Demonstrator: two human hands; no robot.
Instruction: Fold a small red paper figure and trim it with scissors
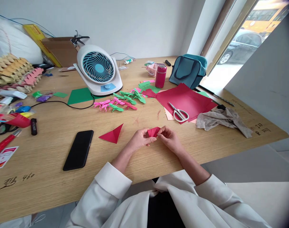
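A small folded piece of red paper (153,131) rests on the wooden table (52,177) near its front edge. My left hand (140,139) pinches its left side and my right hand (169,138) pinches its right side, both with fingers closed on the paper. A red folded paper triangle (112,134) lies flat just left of my hands. A black phone (79,149) lies face down further left.
White-handled scissors (179,113) lie on a stack of red paper sheets (186,98). Pink and green folded paper figures (120,102) sit mid-table before a white desk fan (98,69). A red bottle (160,76), teal bag (188,70), crumpled cloth (224,118) and left-side clutter surround.
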